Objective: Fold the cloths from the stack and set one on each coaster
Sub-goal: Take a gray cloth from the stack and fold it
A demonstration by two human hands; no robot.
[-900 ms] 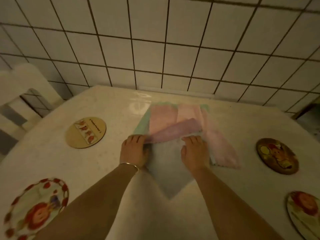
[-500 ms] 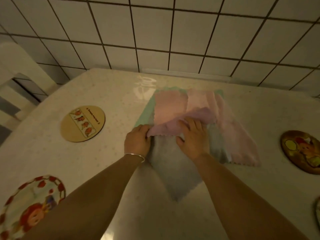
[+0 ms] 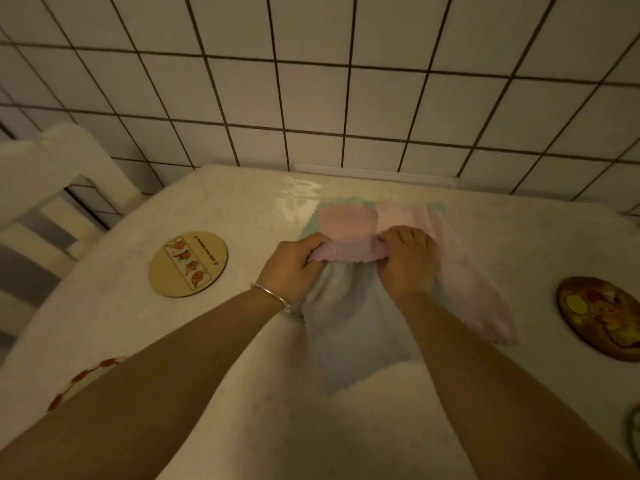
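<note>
The white tiled wall (image 3: 346, 81) stands behind everything, past the far edge of the pale table (image 3: 242, 410), well beyond the place where the two hands meet. On the table, under and around the grip, lies the stack of cloths (image 3: 398, 216): a pink one and a green one show just beyond the fingers, and a pink cloth (image 3: 481, 299) spreads out to the right of the right hand. A grey cloth (image 3: 360, 334) hangs flat from the grip toward the person, between the two forearms.

A white chair (image 3: 65, 174) stands far to the left of the grip, off the table. A round wooden coaster (image 3: 188, 264) lies on the table to the left of the left hand, well apart from it. A dark painted coaster (image 3: 602, 317) lies to the right of the right hand, also well apart. A red-dotted coaster (image 3: 90, 374) shows partly beside the left forearm.

The left hand (image 3: 294, 268) and the right hand (image 3: 408, 261) are both closed on a folded lilac cloth (image 3: 346, 252), one at each end, and the cloth stretches between them above the grey one. A thin bangle (image 3: 272, 296) sits on the left wrist.
</note>
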